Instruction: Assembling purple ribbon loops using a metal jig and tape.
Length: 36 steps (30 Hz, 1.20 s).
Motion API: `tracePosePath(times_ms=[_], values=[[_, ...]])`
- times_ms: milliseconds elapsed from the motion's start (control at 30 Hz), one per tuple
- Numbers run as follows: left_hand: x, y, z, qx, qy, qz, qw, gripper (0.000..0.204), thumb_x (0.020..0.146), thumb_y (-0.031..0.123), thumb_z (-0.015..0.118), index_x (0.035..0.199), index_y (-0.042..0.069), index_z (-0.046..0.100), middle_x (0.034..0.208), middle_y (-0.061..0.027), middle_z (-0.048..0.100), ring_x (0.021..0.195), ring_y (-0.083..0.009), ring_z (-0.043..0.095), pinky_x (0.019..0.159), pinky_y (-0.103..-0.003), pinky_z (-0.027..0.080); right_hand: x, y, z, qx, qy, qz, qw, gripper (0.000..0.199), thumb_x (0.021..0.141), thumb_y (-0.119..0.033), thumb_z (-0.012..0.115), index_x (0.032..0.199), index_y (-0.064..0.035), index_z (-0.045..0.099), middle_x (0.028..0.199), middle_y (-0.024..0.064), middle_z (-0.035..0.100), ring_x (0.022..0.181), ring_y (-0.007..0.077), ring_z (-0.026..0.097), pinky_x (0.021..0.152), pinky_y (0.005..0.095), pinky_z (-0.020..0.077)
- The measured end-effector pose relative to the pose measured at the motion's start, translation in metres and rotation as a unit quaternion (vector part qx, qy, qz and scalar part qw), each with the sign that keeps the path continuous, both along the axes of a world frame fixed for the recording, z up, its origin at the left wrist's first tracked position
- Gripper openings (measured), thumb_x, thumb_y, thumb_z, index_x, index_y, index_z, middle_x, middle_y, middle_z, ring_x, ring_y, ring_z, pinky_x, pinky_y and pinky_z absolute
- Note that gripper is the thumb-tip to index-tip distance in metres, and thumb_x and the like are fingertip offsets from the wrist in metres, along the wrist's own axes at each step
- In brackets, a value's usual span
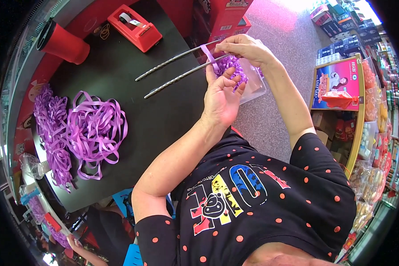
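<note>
Jutting toward eight o'clock from the hands, two twisted metal rods (pixel 175 81) carry a purple ribbon (pixel 209 56), at twelve o'clock from the view's centre. The left hand (pixel 221 99), at one o'clock, has its thumb against the ribbon, fingers curled; whether that grip is clamped cannot be told. Farther out at one o'clock, the right hand (pixel 244 48) bunches its fingertips beside the rods; what its grip pinches is unclear. Curled ribbon (pixel 236 66) shows near a clear box (pixel 254 94). On the worktop (pixel 150 128), a ribbon heap (pixel 86 139) lies at nine o'clock.
</note>
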<state>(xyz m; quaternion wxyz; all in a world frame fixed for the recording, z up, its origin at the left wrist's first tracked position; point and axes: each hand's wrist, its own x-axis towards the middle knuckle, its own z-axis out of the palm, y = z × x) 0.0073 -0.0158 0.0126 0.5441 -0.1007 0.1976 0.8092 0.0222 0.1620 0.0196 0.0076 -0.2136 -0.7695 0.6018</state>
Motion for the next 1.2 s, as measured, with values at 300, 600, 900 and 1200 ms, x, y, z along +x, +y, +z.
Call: tracePosePath(times_ms=[300, 600, 900, 1200], values=[[-0.002, -0.001, -0.001, 0.021, -0.003, -0.007, 1.000, 0.081, 0.072, -0.003, 0.047, 0.142, 0.029, 0.021, 0.108, -0.0036, 0.049, 0.097, -0.0185, 0.049, 0.090, -0.039, 0.039, -0.013, 0.009, -0.039, -0.320, -0.063, -0.013, 0.945, 0.021, 0.084, -0.014, 0.065, 0.100, -0.0012, 0.065, 0.088, 0.0060, 0.067, 0.074, 0.0139, 0.063, 0.071, 0.0272, 0.0533], [-0.004, -0.004, -0.003, 0.030, -0.022, -0.002, 0.999, 0.082, 0.075, 0.001, 0.051, 0.145, 0.027, 0.019, 0.108, -0.0039, 0.052, 0.097, -0.0197, 0.050, 0.093, -0.040, 0.039, -0.035, 0.005, -0.076, -0.500, 0.011, 0.137, 0.855, 0.026, 0.080, -0.013, 0.071, 0.099, 0.0014, 0.063, 0.083, 0.0078, 0.066, 0.067, 0.0157, 0.065, 0.060, 0.0257, 0.0551], [-0.005, -0.004, -0.002, 0.029, -0.031, -0.006, 0.999, 0.084, 0.074, 0.001, 0.050, 0.147, 0.028, 0.016, 0.108, -0.0044, 0.052, 0.099, -0.0201, 0.049, 0.093, -0.040, 0.039, -0.045, 0.012, -0.090, -0.328, 0.021, 0.207, 0.922, 0.038, 0.083, -0.025, 0.069, 0.106, 0.0032, 0.061, 0.085, 0.0031, 0.063, 0.074, 0.0115, 0.058, 0.070, 0.0259, 0.0494], [-0.003, -0.004, 0.001, 0.025, -0.018, -0.005, 1.000, 0.083, 0.075, 0.001, 0.049, 0.146, 0.028, 0.015, 0.109, -0.0056, 0.049, 0.100, -0.0212, 0.048, 0.093, -0.041, 0.039, -0.008, -0.001, 0.031, 0.238, -0.105, 0.048, 0.964, 0.020, 0.085, -0.020, 0.063, 0.095, -0.0037, 0.066, 0.086, 0.0064, 0.063, 0.076, 0.0123, 0.058, 0.068, 0.0278, 0.0468]])
